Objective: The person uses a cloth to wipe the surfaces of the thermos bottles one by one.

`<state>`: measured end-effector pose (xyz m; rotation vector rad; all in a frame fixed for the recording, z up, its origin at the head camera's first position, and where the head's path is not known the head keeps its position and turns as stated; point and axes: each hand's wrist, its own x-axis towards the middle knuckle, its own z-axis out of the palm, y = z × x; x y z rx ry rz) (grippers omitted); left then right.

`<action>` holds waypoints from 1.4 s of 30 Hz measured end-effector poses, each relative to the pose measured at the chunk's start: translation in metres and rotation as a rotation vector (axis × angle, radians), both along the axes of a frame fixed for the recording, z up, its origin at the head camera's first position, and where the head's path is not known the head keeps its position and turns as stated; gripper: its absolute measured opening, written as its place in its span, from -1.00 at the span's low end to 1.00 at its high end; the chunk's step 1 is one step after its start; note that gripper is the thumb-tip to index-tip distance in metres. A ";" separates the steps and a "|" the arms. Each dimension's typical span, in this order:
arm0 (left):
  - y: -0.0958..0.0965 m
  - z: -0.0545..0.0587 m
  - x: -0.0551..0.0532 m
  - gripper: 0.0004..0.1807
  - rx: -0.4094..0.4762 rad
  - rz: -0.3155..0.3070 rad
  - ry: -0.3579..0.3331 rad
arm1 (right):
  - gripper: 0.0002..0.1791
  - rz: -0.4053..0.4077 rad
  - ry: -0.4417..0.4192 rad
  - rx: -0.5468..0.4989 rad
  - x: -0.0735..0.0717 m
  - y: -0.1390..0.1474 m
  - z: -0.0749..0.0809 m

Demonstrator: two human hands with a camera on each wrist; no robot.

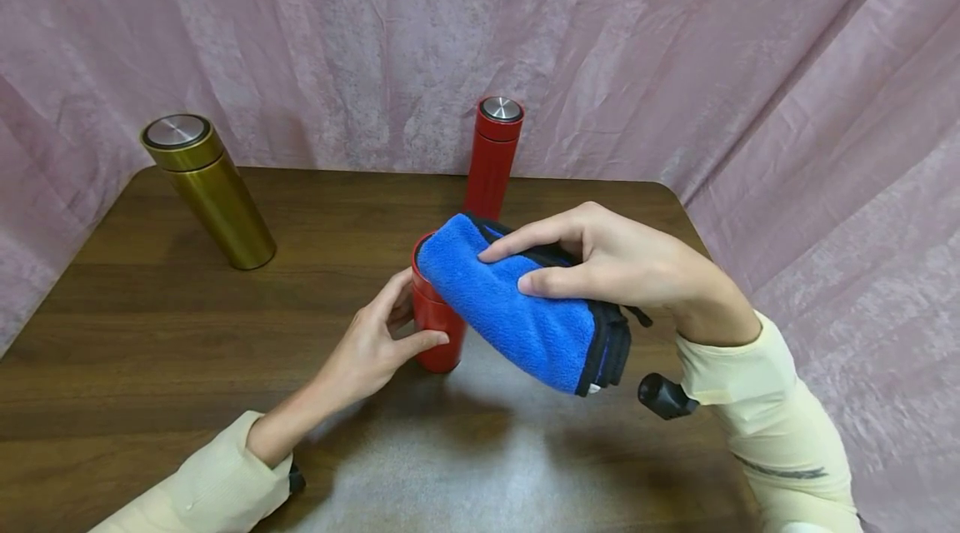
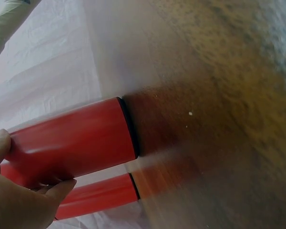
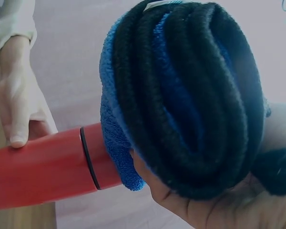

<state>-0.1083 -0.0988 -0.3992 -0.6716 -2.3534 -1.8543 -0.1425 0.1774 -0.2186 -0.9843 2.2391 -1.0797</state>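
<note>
A red thermos flask (image 1: 438,331) stands upright on the table, gripped around its side by my left hand (image 1: 367,348). In the left wrist view its black base edge (image 2: 128,128) shows at the tabletop. My right hand (image 1: 611,258) holds a folded blue towel (image 1: 517,316) with black edging, thumb and fingers pressed into it. The towel's far end lies against the flask's top and hides most of its lid. In the right wrist view, the towel's rolled layers (image 3: 181,109) show end-on, with the red flask (image 3: 43,171) beside them.
Behind the gripped flask stands a second red flask (image 1: 495,162) with a silver-topped lid. A gold flask (image 1: 225,212) stands at the table's left. The brown wooden table (image 1: 330,225) backs onto a pink curtain (image 1: 420,50), which also runs along the right side.
</note>
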 end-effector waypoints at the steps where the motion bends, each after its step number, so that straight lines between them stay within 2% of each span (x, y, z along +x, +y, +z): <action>1: 0.000 0.000 0.000 -0.12 0.004 -0.001 0.002 | -0.58 -0.002 -0.006 0.000 0.000 -0.001 0.000; 10: 0.000 0.000 0.001 -0.13 0.003 -0.016 -0.010 | -0.59 -0.035 -0.075 0.005 0.002 -0.007 0.004; 17: 0.000 0.001 0.001 -0.13 0.004 -0.019 0.011 | -0.57 -0.012 -0.024 -0.011 -0.004 -0.014 0.002; 20: -0.001 0.001 0.001 -0.13 0.004 -0.025 0.004 | -0.56 -0.031 -0.030 -0.005 -0.005 -0.017 0.003; 26: 0.000 0.002 0.000 -0.17 0.012 -0.024 -0.016 | -0.57 -0.043 0.020 0.018 -0.009 -0.024 0.007; 35: 0.000 0.003 0.000 -0.17 0.015 -0.011 -0.041 | -0.60 -0.101 0.046 0.046 -0.018 -0.035 0.012; 37: 0.000 0.003 0.000 -0.17 0.022 -0.015 -0.037 | -0.60 -0.133 0.034 0.054 -0.020 -0.034 0.011; 42: 0.000 0.003 -0.001 -0.17 0.030 -0.017 -0.033 | -0.59 -0.214 -0.066 0.025 -0.026 -0.028 0.007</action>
